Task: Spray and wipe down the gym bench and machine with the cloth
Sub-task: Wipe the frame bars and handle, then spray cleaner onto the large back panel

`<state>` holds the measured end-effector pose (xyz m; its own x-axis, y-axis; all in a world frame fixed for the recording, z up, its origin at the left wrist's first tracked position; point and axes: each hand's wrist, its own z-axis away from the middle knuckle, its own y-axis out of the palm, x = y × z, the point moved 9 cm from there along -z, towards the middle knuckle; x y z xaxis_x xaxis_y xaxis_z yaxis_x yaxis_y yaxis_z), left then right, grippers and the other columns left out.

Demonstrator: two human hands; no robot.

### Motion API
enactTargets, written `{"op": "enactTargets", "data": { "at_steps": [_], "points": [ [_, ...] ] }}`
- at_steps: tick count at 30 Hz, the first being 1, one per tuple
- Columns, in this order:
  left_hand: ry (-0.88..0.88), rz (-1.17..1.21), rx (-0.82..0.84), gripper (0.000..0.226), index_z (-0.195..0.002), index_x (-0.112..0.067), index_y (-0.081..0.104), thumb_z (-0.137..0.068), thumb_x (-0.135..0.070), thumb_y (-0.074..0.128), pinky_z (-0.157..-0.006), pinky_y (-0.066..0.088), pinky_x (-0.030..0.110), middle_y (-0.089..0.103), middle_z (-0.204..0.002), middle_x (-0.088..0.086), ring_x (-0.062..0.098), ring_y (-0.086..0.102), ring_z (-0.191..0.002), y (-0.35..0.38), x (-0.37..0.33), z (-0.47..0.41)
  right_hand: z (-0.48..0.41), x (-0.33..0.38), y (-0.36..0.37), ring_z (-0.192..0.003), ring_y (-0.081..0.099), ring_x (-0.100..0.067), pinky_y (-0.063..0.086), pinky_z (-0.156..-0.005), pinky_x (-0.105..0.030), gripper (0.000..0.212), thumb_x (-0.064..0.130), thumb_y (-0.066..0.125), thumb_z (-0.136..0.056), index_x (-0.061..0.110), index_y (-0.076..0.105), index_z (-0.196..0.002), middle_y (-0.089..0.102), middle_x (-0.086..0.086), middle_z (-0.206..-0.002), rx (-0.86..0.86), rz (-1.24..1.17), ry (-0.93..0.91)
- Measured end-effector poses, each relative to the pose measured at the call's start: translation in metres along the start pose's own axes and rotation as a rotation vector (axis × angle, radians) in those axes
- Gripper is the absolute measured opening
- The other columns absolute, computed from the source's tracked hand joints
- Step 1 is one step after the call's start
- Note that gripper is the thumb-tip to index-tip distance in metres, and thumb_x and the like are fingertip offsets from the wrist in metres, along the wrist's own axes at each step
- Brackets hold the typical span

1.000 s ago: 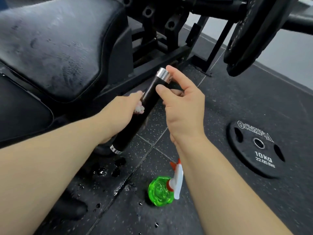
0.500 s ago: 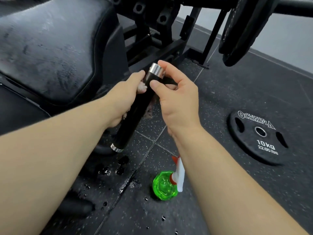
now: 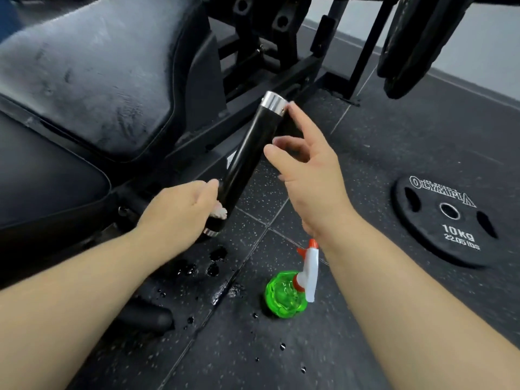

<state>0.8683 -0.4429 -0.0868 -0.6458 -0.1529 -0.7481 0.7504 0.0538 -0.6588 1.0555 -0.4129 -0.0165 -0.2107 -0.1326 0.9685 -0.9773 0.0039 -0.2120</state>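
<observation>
Black handle (image 3: pixel 247 153): left hand (image 3: pixel 180 212) grips with cloth (image 3: pixel 221 212); right hand (image 3: pixel 315 175) touches top.

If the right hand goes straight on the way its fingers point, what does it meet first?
Probably the chrome cap of the black handle: the right hand points up and left, forefinger tip right beside the cap. Whether they already touch is unclear.

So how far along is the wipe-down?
Looks done: seat pad shows wet smears; spray bottle sits on the floor. In hand: left hand holds the cloth against the black handle, right hand touches its chrome end. Left, probably: the machine frame.
</observation>
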Motion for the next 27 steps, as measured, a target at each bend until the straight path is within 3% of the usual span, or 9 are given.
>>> {"op": "enactTargets", "data": {
  "at_steps": [5,9,13,15,17,20,23,25,27],
  "points": [
    [0.174,0.063,-0.286,0.009,-0.080,-0.029,0.060,-0.086,-0.034,0.062,-0.068,0.040,0.019,0.065,-0.075,-0.013,0.005,0.057,-0.081,-0.011,-0.023,0.054,0.020,-0.053,-0.045,-0.064,0.052,0.000,0.040,-0.053,-0.009,0.036,0.004,0.051,-0.095,0.030,0.066,-0.115,0.066,0.008,-0.103,-0.090,0.325,0.120],
    [0.324,-0.004,-0.215,0.025,-0.094,-0.023,0.064,-0.074,-0.012,0.074,-0.074,0.035,0.013,0.056,-0.094,-0.011,0.012,0.053,-0.088,0.026,-0.029,0.076,0.067,-0.114,-0.111,-0.093,0.062,-0.016,0.044,-0.066,-0.018,0.053,-0.013,0.037,-0.082,0.029,0.065,-0.102,0.067,0.010,-0.098,-0.331,0.347,0.328],
    [0.254,0.105,-0.028,0.048,-0.103,-0.030,0.062,-0.069,0.001,0.076,-0.079,0.034,-0.001,0.055,-0.103,-0.010,0.000,0.051,-0.084,0.063,-0.034,0.078,0.128,-0.186,-0.071,-0.121,0.049,-0.010,0.047,-0.084,-0.020,0.087,0.001,0.067,-0.079,0.041,0.031,-0.147,0.047,0.014,-0.137,0.250,0.464,0.549],
    [0.095,0.200,0.061,0.050,-0.098,-0.040,0.058,-0.071,-0.003,0.076,-0.074,0.043,0.009,0.064,-0.094,-0.014,0.001,0.059,-0.078,0.076,-0.027,0.070,0.135,-0.195,-0.054,-0.123,0.052,-0.012,0.045,-0.100,-0.031,0.104,0.030,0.083,-0.073,0.048,0.017,-0.151,0.047,0.016,-0.141,0.258,0.445,0.563],
    [0.014,0.310,0.157,0.048,-0.097,-0.042,0.059,-0.071,-0.005,0.072,-0.064,0.049,0.028,0.070,-0.081,-0.009,0.011,0.062,-0.064,0.088,-0.027,0.066,0.127,-0.194,-0.051,-0.113,0.057,-0.013,0.046,-0.096,-0.033,0.085,0.046,0.079,-0.077,0.040,0.030,-0.145,0.056,0.017,-0.126,0.057,0.410,0.535],
    [0.028,0.284,0.241,0.044,-0.098,-0.045,0.059,-0.077,-0.006,0.060,-0.061,0.055,0.033,0.070,-0.078,-0.010,0.012,0.063,-0.063,0.090,-0.043,0.070,0.118,-0.175,-0.042,-0.088,0.058,-0.020,0.037,-0.068,-0.029,0.023,0.044,0.063,-0.091,0.027,0.051,-0.100,0.056,0.014,-0.084,-0.076,0.559,0.448],
    [0.055,0.201,0.303,0.039,-0.100,-0.049,0.056,-0.084,-0.013,0.059,-0.068,0.052,0.017,0.067,-0.083,-0.016,0.003,0.063,-0.073,0.093,-0.057,0.077,0.121,-0.156,-0.055,-0.076,0.055,-0.024,0.031,-0.054,-0.031,0.028,0.036,0.054,-0.095,0.020,0.045,-0.073,0.051,0.005,-0.069,-0.133,0.621,0.512],
    [0.003,0.216,0.378,0.035,-0.105,-0.046,0.055,-0.083,-0.023,0.070,-0.077,0.054,0.024,0.068,-0.092,-0.013,0.009,0.065,-0.080,0.095,-0.065,0.088,0.131,-0.133,-0.076,-0.071,0.051,-0.023,0.032,-0.053,-0.030,0.027,0.032,0.054,-0.092,0.017,0.046,-0.071,0.052,0.003,-0.068,-0.197,0.580,0.534],
    [-0.060,0.190,0.450,0.059,-0.121,-0.045,0.050,-0.074,-0.026,0.082,-0.084,0.053,0.030,0.064,-0.109,-0.013,0.010,0.064,-0.092,0.087,-0.080,0.105,0.139,-0.096,-0.093,-0.070,0.049,-0.022,0.030,-0.056,-0.035,0.029,0.032,0.054,-0.093,0.019,0.045,-0.068,0.051,0.004,-0.067,-0.195,0.587,0.519]
  ]
}}
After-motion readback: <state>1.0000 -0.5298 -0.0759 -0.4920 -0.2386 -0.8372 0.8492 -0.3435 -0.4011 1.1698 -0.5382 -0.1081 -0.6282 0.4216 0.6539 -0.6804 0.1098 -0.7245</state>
